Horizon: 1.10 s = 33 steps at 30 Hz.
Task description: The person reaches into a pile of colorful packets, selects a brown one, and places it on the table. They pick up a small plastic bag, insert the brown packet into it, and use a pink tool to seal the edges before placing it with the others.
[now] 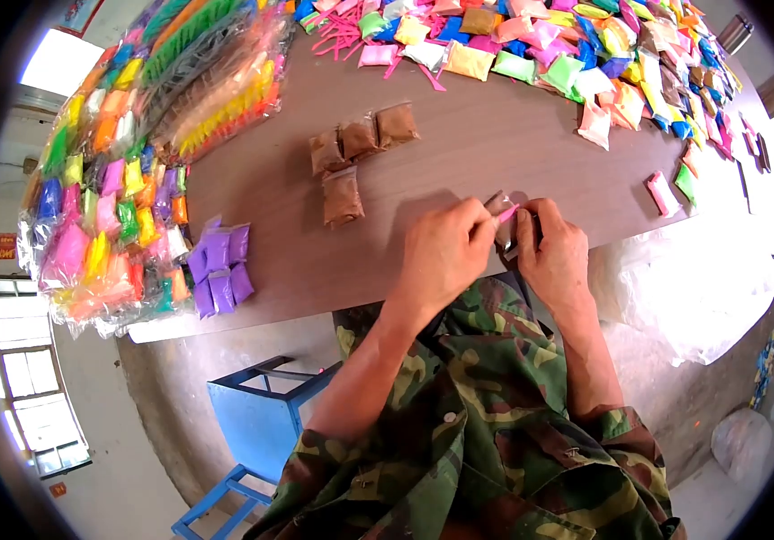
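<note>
At the table's front edge, my left hand (448,250) and my right hand (552,250) meet with their fingertips close together. A small brown packet in clear wrap (504,236) is between them, partly hidden by the fingers. My left fingers are closed on a thin pink plastic stick (507,214), which points toward my right hand. The fingers of my right hand are curled at the packet's right side, pinching it. Several brown packets (360,138) lie flat on the table ahead and to the left.
A cluster of purple packets (218,268) sits at the table's left front, beside large clear bags of colourful packets (148,184). Loose mixed packets (549,45) and pink sticks (337,31) cover the back. A white plastic bag (688,288) hangs at right; a blue stool (256,418) stands below left.
</note>
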Available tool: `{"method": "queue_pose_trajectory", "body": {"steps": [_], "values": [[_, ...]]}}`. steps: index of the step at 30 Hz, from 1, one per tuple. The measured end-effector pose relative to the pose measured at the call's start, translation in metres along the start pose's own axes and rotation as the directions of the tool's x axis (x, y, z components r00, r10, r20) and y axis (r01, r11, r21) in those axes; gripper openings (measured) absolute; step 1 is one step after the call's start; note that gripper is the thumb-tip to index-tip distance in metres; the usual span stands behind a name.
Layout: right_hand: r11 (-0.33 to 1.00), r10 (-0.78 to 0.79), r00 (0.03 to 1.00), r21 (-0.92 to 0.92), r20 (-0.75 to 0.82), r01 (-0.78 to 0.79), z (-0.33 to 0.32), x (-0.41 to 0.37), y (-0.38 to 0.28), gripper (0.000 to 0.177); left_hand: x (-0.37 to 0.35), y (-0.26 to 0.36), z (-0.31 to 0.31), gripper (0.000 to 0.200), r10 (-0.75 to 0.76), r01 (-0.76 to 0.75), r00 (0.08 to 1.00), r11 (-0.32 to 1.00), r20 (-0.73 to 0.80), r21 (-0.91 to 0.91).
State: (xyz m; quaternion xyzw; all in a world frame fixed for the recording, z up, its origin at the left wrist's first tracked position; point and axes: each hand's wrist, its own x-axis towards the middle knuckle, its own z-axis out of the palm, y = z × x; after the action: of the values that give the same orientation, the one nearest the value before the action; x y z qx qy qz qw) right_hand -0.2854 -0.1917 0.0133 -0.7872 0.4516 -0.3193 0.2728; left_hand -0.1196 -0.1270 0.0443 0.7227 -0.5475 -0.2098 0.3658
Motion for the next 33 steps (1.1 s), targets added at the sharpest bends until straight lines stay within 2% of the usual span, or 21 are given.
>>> {"method": "queue_pose_trajectory", "body": {"steps": [8,10,11,13,15,16,18,19,26,28,29,31,32,33], "values": [[0.995,-0.022,1.0,-0.094,-0.005,0.021,-0.001,-0.002,-0.006,0.011,0.0,-0.024,-0.004,0.018,0.023,-0.011,0.989,0.996,-0.143,0.087],[0.993,-0.035,0.999,-0.109,-0.001,0.034,-0.005,-0.003,-0.011,0.01,-0.011,-0.017,-0.005,0.016,-0.029,0.024,0.992,0.999,-0.121,-0.041],[0.99,-0.008,1.0,-0.138,-0.011,0.007,-0.008,-0.004,-0.014,0.01,-0.017,-0.016,-0.003,0.016,-0.034,0.029,0.992,0.999,-0.119,-0.04],[0.985,0.018,1.0,-0.172,-0.02,-0.021,-0.008,-0.007,-0.016,0.01,-0.025,-0.014,0.003,0.014,0.014,-0.032,0.987,0.993,-0.162,-0.114],[0.995,-0.065,0.99,-0.081,-0.128,0.055,-0.006,-0.01,-0.019,0.013,-0.028,-0.017,0.012,0.013,0.027,-0.042,0.986,0.995,-0.165,-0.087],[0.995,-0.067,0.99,-0.083,-0.127,0.056,-0.006,-0.012,-0.018,0.013,-0.029,-0.019,0.014,0.012,0.043,-0.053,0.984,0.997,-0.17,-0.054],[0.963,-0.248,0.961,-0.137,-0.126,0.23,-0.003,-0.015,-0.014,0.02,-0.027,-0.019,0.013,0.012,0.05,-0.054,0.986,0.998,-0.16,-0.019],[0.958,-0.27,0.953,-0.137,-0.139,0.252,-0.001,-0.015,-0.01,0.022,-0.025,-0.019,0.012,0.013,0.059,-0.057,0.987,0.998,-0.147,0.017],[0.953,-0.296,0.937,-0.118,-0.187,0.278,0.004,-0.014,-0.004,0.02,-0.008,-0.034,0.006,0.017,0.141,-0.125,0.977,0.987,-0.161,0.105],[0.958,-0.278,0.939,-0.127,-0.201,0.256,0.006,-0.016,-0.003,0.019,-0.007,-0.033,0.003,0.017,0.047,-0.031,0.982,0.995,-0.184,0.09],[0.958,-0.277,0.939,-0.126,-0.201,0.256,0.007,-0.017,-0.003,0.019,-0.009,-0.031,0.002,0.017,0.047,-0.03,0.982,0.995,-0.184,0.091],[0.954,-0.294,0.927,-0.135,-0.232,0.269,0.008,-0.018,-0.002,0.019,-0.017,-0.021,-0.003,0.016,-0.042,0.043,0.986,0.999,-0.161,0.002],[0.954,-0.293,0.928,-0.132,-0.231,0.269,0.009,-0.019,-0.002,0.019,-0.022,-0.02,0.001,0.016,-0.044,0.045,0.986,0.999,-0.161,0.004],[0.955,-0.291,0.925,-0.134,-0.245,0.265,0.009,-0.018,-0.002,0.019,-0.027,-0.018,0.007,0.015,0.033,-0.037,0.983,0.999,-0.18,-0.019]]}}
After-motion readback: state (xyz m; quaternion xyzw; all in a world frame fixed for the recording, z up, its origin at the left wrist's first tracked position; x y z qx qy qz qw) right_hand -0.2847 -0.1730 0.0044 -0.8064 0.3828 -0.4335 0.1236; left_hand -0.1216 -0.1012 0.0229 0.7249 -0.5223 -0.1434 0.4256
